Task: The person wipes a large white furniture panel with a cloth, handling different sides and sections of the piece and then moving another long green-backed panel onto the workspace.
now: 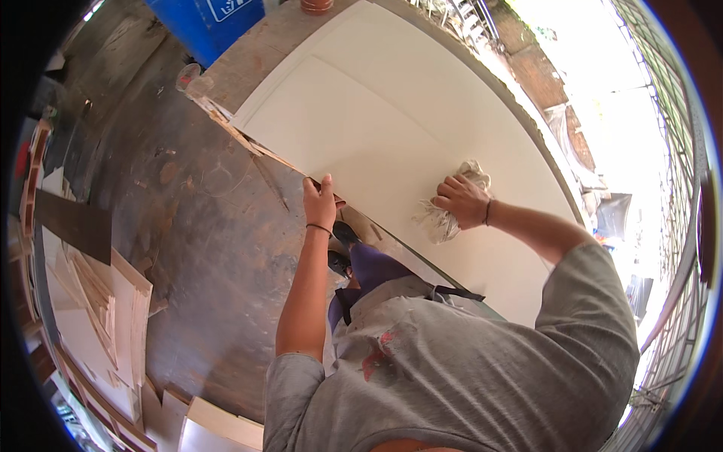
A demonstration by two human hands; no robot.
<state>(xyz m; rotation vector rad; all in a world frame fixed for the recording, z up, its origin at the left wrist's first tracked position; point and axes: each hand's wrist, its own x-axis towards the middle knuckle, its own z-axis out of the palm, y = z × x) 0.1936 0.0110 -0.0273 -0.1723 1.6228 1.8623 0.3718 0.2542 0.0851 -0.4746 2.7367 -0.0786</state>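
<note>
A large white panel (376, 113) lies flat on a worktable in front of me. On its right part, my right hand (463, 202) presses a crumpled whitish rag (437, 224) against the surface. The rag bulges out on both sides of the hand, and my fingers are bent over it. My left hand (321, 203) is at the panel's near edge, closed around a small reddish-brown piece (340, 202) that looks like folded sandpaper. Part of that piece is hidden by the fingers, and I cannot tell whether they also grip the panel.
A blue bin (218, 26) stands beyond the table's far left corner, near a reddish-brown pot (316, 6) on the tabletop. Splintered wood strips (239, 135) stick out along the near left edge. Cut boards (128, 316) lean at the lower left; metal grating (678, 135) rises at right.
</note>
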